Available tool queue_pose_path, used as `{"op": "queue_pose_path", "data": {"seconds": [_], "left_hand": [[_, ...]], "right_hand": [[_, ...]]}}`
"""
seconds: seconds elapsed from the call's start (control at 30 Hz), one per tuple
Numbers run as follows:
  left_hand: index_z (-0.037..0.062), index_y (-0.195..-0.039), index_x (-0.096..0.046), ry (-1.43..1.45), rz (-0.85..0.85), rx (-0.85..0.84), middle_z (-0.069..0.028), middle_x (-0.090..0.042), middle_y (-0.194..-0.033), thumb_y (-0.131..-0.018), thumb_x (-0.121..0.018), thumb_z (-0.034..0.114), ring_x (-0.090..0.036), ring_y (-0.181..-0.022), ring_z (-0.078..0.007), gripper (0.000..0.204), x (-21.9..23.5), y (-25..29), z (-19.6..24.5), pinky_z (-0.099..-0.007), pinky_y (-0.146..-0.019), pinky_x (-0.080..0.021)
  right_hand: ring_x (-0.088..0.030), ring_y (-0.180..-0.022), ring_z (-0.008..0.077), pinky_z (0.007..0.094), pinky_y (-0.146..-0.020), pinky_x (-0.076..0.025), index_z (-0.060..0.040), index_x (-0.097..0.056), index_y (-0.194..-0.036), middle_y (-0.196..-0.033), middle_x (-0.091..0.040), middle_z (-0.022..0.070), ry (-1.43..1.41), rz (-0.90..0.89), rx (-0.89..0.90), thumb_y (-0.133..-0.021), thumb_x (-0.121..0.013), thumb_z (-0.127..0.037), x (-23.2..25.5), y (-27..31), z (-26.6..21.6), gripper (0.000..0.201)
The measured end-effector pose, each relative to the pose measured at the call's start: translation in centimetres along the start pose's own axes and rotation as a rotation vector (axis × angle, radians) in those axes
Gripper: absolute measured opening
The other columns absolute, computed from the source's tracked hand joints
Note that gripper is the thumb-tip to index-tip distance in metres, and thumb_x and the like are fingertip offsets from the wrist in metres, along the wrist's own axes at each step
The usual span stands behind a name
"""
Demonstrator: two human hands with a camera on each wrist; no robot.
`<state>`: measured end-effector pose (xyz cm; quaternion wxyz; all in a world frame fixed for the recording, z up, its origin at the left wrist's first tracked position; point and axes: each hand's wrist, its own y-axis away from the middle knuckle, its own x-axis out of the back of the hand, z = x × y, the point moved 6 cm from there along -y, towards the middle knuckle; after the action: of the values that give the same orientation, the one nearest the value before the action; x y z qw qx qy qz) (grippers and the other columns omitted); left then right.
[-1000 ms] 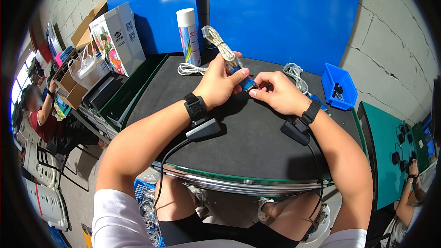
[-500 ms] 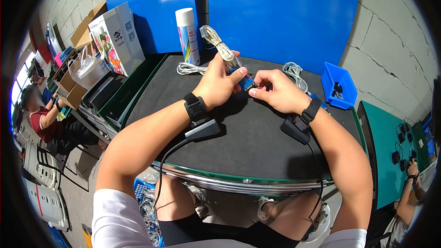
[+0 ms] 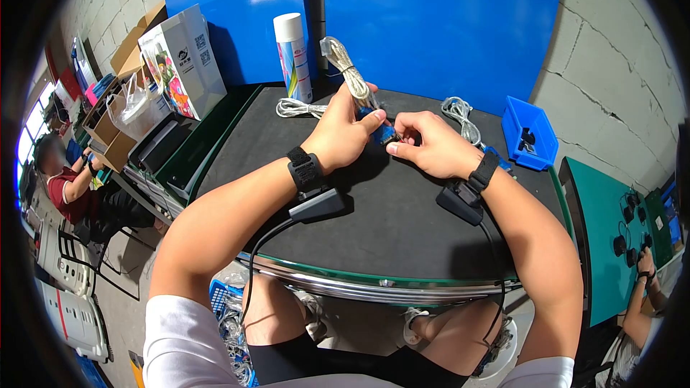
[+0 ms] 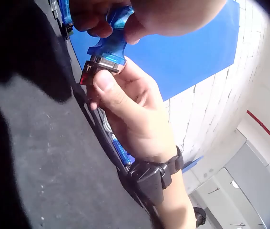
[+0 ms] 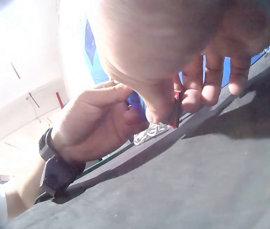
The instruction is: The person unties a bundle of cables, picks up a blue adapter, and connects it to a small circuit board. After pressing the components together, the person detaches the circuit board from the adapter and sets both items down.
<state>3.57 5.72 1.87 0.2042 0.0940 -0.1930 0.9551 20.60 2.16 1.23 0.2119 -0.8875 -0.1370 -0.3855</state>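
My left hand [image 3: 342, 131] grips a translucent blue cable connector [image 4: 108, 47], its fingers and thumb around the blue shell. From that hand a tied bundle of pale cable [image 3: 348, 75] sticks up and back. Opposite it, my right hand [image 3: 440, 148] pinches a small black and red piece [image 4: 89, 71] between thumb and fingers. This piece sits against the connector's metal end in the left wrist view. Both hands are over the dark mat [image 3: 388, 223], close together. In the right wrist view, the right hand hides most of the connector.
Behind the hands stand a spray can [image 3: 293, 57] and a blue panel [image 3: 445, 21]. Coiled cables lie on the mat, one left [image 3: 298, 108] and one right [image 3: 462, 118]. A blue bin [image 3: 530, 134] with small black parts is at the right edge. Boxes and a printed bag [image 3: 183, 61] crowd the left.
The hands stay joined at the connector, with the right hand shifted very slightly left. The cable bundle's upper end has tipped a little. At far left another person's arm has lowered.
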Motion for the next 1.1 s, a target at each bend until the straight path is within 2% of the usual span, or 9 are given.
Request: {"op": "queue_pose_path", "data": {"seconds": [0.33,0.4,0.63,0.7,0.77,0.8,0.87,1.0,1.1], "left_hand": [[0.0068,-0.143,-0.049,-0.078,0.000,-0.057,-0.0044,-0.067,-0.106,-0.108,-0.067,0.009,-0.058,-0.083,-0.0103,0.039,0.1,-0.3,-0.1,-0.0278,-0.069,-0.048],[0.0057,-0.141,-0.050,0.112,0.006,0.091,-0.0048,-0.066,-0.106,-0.109,-0.066,0.010,-0.061,-0.084,-0.0108,0.037,0.1,0.1,-0.1,-0.0285,-0.069,-0.049],[0.0054,-0.139,-0.050,0.130,0.044,0.012,-0.0050,-0.067,-0.103,-0.109,-0.066,0.010,-0.061,-0.081,-0.0109,0.034,0.2,-0.2,-0.1,-0.0285,-0.069,-0.050],[0.0056,-0.137,-0.050,-0.107,0.036,-0.075,-0.0048,-0.067,-0.103,-0.109,-0.066,0.009,-0.062,-0.080,-0.0110,0.032,0.4,-0.3,0.5,-0.0282,-0.067,-0.050],[0.0059,-0.136,-0.050,-0.049,0.044,-0.020,-0.0049,-0.067,-0.102,-0.109,-0.066,0.009,-0.062,-0.079,-0.0108,0.032,0.3,0.0,0.7,-0.0280,-0.066,-0.050],[0.0062,-0.136,-0.050,0.011,0.049,0.036,-0.0051,-0.067,-0.102,-0.108,-0.066,0.008,-0.062,-0.078,-0.0106,0.031,0.2,0.2,0.7,-0.0277,-0.065,-0.050],[0.0062,-0.135,-0.051,0.077,0.058,0.051,-0.0052,-0.068,-0.102,-0.108,-0.066,0.008,-0.062,-0.077,-0.0103,0.031,0.3,0.2,0.4,-0.0275,-0.064,-0.049],[0.0061,-0.133,-0.051,0.176,0.069,0.032,-0.0058,-0.069,-0.100,-0.108,-0.067,0.008,-0.059,-0.075,-0.0101,0.030,0.2,0.0,0.4,-0.0276,-0.064,-0.049],[0.0057,-0.133,-0.051,0.107,0.085,0.035,-0.0060,-0.069,-0.101,-0.107,-0.067,0.007,-0.061,-0.075,-0.0112,0.030,0.2,0.0,0.5,-0.0289,-0.064,-0.050]], "right_hand": [[-0.055,-0.068,0.0202,0.0397,-0.065,-0.047,0.0022,-0.059,-0.091,-0.071,-0.057,0.0091,0.024,0.039,0.032,-0.096,-0.079,-0.018,0.1,0.1,-0.7,0.029],[-0.056,-0.068,0.0207,0.0398,-0.065,-0.047,0.0023,-0.060,-0.091,-0.071,-0.057,0.0094,0.019,0.074,0.040,-0.096,-0.079,-0.018,0.3,0.0,-0.6,0.028],[-0.055,-0.067,0.0203,0.0394,-0.064,-0.046,0.0022,-0.061,-0.090,-0.070,-0.057,0.0098,0.001,0.095,0.042,-0.095,-0.079,-0.017,0.4,-0.1,-0.9,0.027],[-0.054,-0.067,0.0203,0.0395,-0.064,-0.045,0.0023,-0.061,-0.090,-0.070,-0.056,0.0096,0.017,0.069,0.016,-0.095,-0.079,-0.016,0.4,0.0,-1.2,0.027],[-0.049,-0.070,0.0123,0.0335,-0.064,-0.043,0.0002,-0.058,-0.089,-0.072,-0.052,0.0016,0.043,0.037,-0.018,-0.097,-0.078,-0.015,0.3,0.0,-1.3,0.026],[-0.049,-0.070,0.0123,0.0335,-0.064,-0.043,0.0002,-0.058,-0.089,-0.072,-0.052,0.0016,0.043,0.036,-0.016,-0.097,-0.078,-0.015,0.2,0.0,-1.2,0.026],[-0.053,-0.066,0.0212,0.0397,-0.063,-0.044,0.0020,-0.061,-0.089,-0.069,-0.056,0.0093,-0.022,0.134,0.042,-0.094,-0.080,-0.016,0.7,0.0,-1.0,0.027],[-0.054,-0.066,0.0212,0.0398,-0.063,-0.045,0.0023,-0.062,-0.089,-0.070,-0.057,0.0101,0.003,0.153,0.033,-0.093,-0.080,-0.016,1.0,-0.2,-0.8,0.026],[-0.055,-0.066,0.0212,0.0398,-0.063,-0.045,0.0027,-0.063,-0.089,-0.070,-0.058,0.0103,-0.020,0.133,0.034,-0.093,-0.080,-0.016,0.8,-0.1,-1.0,0.026]]}}
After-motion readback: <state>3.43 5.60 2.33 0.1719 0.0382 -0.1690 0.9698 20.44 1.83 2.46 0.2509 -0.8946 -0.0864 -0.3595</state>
